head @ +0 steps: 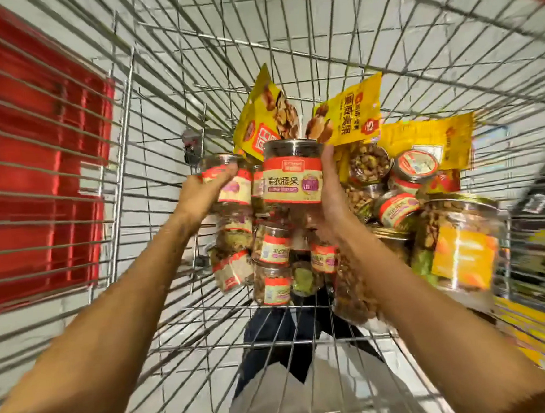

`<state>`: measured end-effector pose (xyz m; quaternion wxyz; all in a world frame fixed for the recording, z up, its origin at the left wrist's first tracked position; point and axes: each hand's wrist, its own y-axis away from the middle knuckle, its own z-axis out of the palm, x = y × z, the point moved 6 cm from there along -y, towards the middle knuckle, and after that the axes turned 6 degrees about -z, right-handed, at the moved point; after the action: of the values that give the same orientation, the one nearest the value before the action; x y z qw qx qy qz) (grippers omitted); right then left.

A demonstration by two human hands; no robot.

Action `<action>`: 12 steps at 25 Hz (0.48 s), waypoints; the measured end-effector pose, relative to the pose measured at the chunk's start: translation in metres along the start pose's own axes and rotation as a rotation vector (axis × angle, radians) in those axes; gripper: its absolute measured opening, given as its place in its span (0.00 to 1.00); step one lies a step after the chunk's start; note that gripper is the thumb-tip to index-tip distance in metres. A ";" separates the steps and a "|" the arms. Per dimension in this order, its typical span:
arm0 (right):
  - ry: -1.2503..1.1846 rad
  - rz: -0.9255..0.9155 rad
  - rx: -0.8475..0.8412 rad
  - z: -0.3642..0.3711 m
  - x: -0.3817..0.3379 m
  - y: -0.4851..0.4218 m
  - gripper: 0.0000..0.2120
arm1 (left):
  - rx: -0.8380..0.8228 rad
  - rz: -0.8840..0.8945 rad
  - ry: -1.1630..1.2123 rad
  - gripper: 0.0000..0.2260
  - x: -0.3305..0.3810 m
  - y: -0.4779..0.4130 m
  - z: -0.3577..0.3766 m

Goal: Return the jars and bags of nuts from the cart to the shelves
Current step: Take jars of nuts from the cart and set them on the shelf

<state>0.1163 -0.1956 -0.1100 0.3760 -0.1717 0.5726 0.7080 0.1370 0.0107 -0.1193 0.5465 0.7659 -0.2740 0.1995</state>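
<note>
I look down into a wire shopping cart (162,123). My right hand (333,189) grips a clear jar of nuts with a red and cream label (291,176), held upright above the pile. My left hand (204,191) grips a second, similar jar (230,180) just to its left. Below them lie several more small red-labelled jars (272,248). Yellow bags of nuts (345,114) stand behind the raised jars. A big jar with a yellow label (457,245) sits at the right.
Wire walls enclose the pile on all sides. The cart's red plastic flap (35,152) fills the left side. More jars (399,191) and a flat yellow bag (434,143) lie at the back right. My legs and the floor show through the cart's bottom grid.
</note>
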 end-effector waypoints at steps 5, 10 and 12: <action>-0.156 -0.300 0.100 -0.026 -0.071 0.100 0.31 | -0.694 0.015 0.476 0.18 0.089 0.114 0.043; -0.476 -0.690 0.347 -0.115 -0.089 0.263 0.38 | -1.214 0.180 0.359 0.23 0.131 0.269 0.133; -0.552 -0.813 0.495 -0.158 -0.075 0.331 0.37 | -1.367 0.196 0.291 0.26 0.127 0.333 0.179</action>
<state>-0.1049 -0.3897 0.1213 0.7847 -0.0933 0.4897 0.3685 0.0235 -0.2684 0.1424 0.9158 0.1882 -0.3298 0.1311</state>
